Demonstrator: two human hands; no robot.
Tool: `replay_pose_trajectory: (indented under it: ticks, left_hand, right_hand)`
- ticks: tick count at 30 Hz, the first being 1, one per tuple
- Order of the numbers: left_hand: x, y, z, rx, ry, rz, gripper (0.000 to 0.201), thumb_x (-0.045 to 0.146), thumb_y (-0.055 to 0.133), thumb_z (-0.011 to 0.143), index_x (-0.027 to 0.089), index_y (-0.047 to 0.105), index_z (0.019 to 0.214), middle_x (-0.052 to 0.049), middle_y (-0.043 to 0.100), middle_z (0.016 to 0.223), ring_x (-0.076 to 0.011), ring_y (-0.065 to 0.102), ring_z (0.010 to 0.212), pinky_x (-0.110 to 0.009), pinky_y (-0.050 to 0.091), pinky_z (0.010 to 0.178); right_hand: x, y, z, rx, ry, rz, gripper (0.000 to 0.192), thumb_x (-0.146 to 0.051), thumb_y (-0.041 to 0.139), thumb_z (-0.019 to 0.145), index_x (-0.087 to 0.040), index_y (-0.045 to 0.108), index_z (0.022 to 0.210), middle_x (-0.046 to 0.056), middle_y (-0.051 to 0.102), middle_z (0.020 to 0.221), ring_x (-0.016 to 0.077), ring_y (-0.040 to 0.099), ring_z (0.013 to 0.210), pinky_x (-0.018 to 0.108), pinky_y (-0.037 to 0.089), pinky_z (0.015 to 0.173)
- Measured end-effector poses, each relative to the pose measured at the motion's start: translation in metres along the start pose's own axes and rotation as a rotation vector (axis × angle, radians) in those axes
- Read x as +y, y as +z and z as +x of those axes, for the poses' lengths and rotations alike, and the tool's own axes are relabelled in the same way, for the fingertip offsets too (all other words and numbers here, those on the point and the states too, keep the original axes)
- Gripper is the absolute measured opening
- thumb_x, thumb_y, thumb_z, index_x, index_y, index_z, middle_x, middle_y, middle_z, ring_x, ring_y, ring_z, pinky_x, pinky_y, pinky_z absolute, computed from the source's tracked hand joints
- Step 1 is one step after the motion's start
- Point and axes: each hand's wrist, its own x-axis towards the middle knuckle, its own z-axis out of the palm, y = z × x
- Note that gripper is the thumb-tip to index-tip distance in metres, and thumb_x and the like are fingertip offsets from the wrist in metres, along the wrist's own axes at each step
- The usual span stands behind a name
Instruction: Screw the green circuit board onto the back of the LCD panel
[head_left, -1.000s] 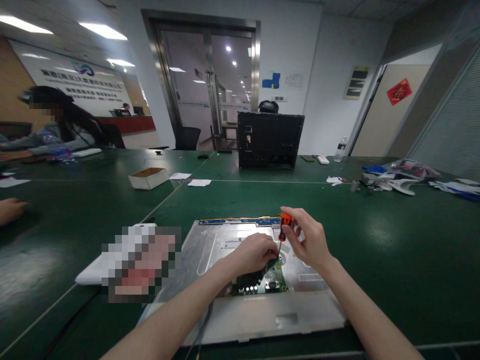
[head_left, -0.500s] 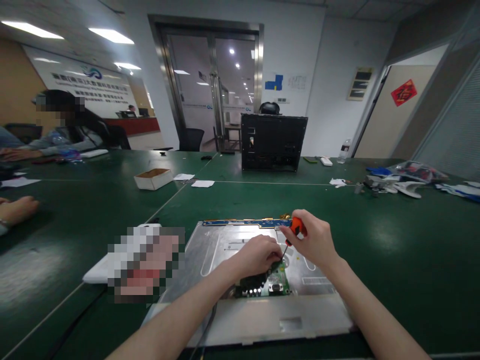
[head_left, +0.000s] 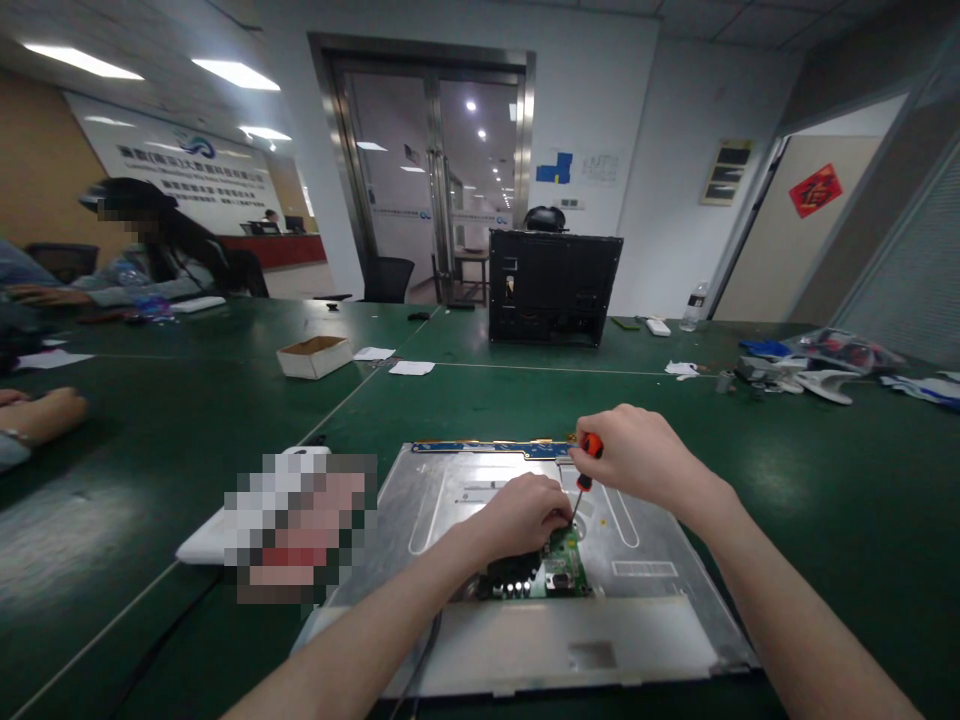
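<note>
A metal-backed display panel point(head_left: 652, 625) lies flat in front of me, with a blue circuit strip point(head_left: 480, 450) along its far edge. On the panel sits a green circuit board point(head_left: 571, 560), partly hidden beneath my left hand point(head_left: 534, 512). That hand's fingers are pinched at the board's far corner, close to the screwdriver's tip; what they hold, if anything, is hidden. Gripped from above in my right hand point(head_left: 630, 450) is a red and black screwdriver point(head_left: 590, 462). Its shaft slants down to the board's corner beside my left fingertips.
Left of the panel lies a white object point(head_left: 206, 535), partly blurred out. Farther off are an open white box point(head_left: 313, 357) and a black monitor casing point(head_left: 555, 288). A water bottle point(head_left: 694, 305) and bagged items point(head_left: 840, 350) stand right. A co-worker's hand point(head_left: 56, 415) rests at left.
My right hand has turned over the screwdriver's handle, its wrist now higher and farther right. My left hand stays at the same corner. The whole view has shifted slightly.
</note>
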Motion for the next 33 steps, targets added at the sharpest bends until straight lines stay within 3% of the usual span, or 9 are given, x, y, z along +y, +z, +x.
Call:
replay_pose_trajectory:
  ticks: [3,8,10,14,18,23,25,28,33]
  left_hand:
    - [0.000,0.000,0.000,0.002,0.003,0.005,0.015,0.008,0.061,0.078,0.019,0.070,0.081,-0.002,0.071,0.083,-0.0186,0.064,0.078,-0.025,0.042,0.069]
    - [0.001,-0.001,0.000,-0.004,0.000,0.032,0.015,0.009,0.059,0.079,0.019,0.070,0.078,-0.002,0.070,0.080,-0.0189,0.063,0.078,-0.025,0.042,0.067]
    - [0.002,-0.001,0.000,-0.008,0.002,0.031,0.014,0.009,0.060,0.079,0.018,0.070,0.078,-0.003,0.069,0.080,-0.0188,0.063,0.077,-0.025,0.042,0.067]
    - [0.002,-0.002,0.000,-0.010,0.006,0.018,0.013,0.009,0.061,0.078,0.018,0.070,0.078,-0.003,0.069,0.079,-0.0182,0.062,0.076,-0.024,0.042,0.068]
    - [0.002,-0.003,0.000,-0.007,0.008,0.015,0.014,0.009,0.060,0.079,0.018,0.070,0.077,-0.002,0.069,0.078,-0.0178,0.062,0.075,-0.024,0.041,0.067]
    - [0.002,-0.003,0.000,-0.003,0.006,0.023,0.014,0.009,0.059,0.079,0.018,0.069,0.076,-0.002,0.069,0.078,-0.0177,0.062,0.075,-0.024,0.041,0.067]
    - [0.001,-0.003,0.000,-0.002,0.008,0.028,0.014,0.009,0.059,0.079,0.018,0.069,0.075,-0.002,0.068,0.077,-0.0177,0.062,0.074,-0.025,0.041,0.067]
    - [0.002,-0.003,0.000,0.002,0.009,0.030,0.014,0.009,0.059,0.079,0.018,0.069,0.075,-0.002,0.068,0.077,-0.0175,0.062,0.074,-0.025,0.041,0.067]
    - [0.004,-0.005,0.000,-0.016,0.008,0.026,0.014,0.008,0.060,0.078,0.018,0.069,0.077,-0.002,0.069,0.077,-0.0178,0.062,0.074,-0.025,0.042,0.067]
  right_hand:
    - [-0.001,-0.011,0.003,-0.118,-0.100,0.041,0.013,-0.037,0.064,0.074,-0.026,0.070,0.074,0.002,0.067,0.068,0.0170,0.059,0.062,0.026,0.026,0.049]
    - [-0.012,-0.013,0.008,-0.122,-0.029,-0.045,0.047,-0.059,0.050,0.082,-0.022,0.068,0.059,0.007,0.064,0.060,0.0206,0.060,0.059,0.028,0.029,0.049]
    - [-0.014,-0.011,0.010,-0.120,-0.038,-0.057,0.043,-0.051,0.049,0.085,-0.021,0.067,0.060,0.007,0.064,0.061,0.0202,0.060,0.060,0.028,0.030,0.050]
    - [-0.007,-0.011,0.010,-0.129,-0.084,-0.017,0.011,-0.029,0.058,0.078,-0.023,0.068,0.078,0.003,0.066,0.069,0.0176,0.059,0.062,0.026,0.029,0.050]
    - [0.000,-0.014,0.009,-0.175,-0.154,0.062,0.016,-0.031,0.064,0.073,-0.025,0.067,0.088,0.002,0.068,0.076,0.0179,0.060,0.068,0.026,0.028,0.050]
    - [-0.005,-0.013,0.011,-0.170,-0.057,0.001,0.040,-0.056,0.052,0.083,-0.025,0.070,0.066,0.004,0.066,0.063,0.0197,0.060,0.061,0.028,0.028,0.050]
    - [-0.006,-0.011,0.011,-0.159,-0.060,-0.005,0.037,-0.051,0.052,0.084,-0.024,0.070,0.066,0.004,0.066,0.064,0.0191,0.060,0.061,0.028,0.029,0.050]
    - [-0.003,-0.011,0.009,-0.142,-0.101,0.008,0.014,-0.035,0.060,0.079,-0.023,0.068,0.081,0.003,0.068,0.072,0.0178,0.059,0.064,0.026,0.027,0.050]
    - [0.004,-0.015,0.004,-0.197,-0.209,0.092,0.022,-0.027,0.067,0.071,-0.025,0.062,0.093,0.000,0.069,0.079,0.0171,0.060,0.068,0.025,0.028,0.050]
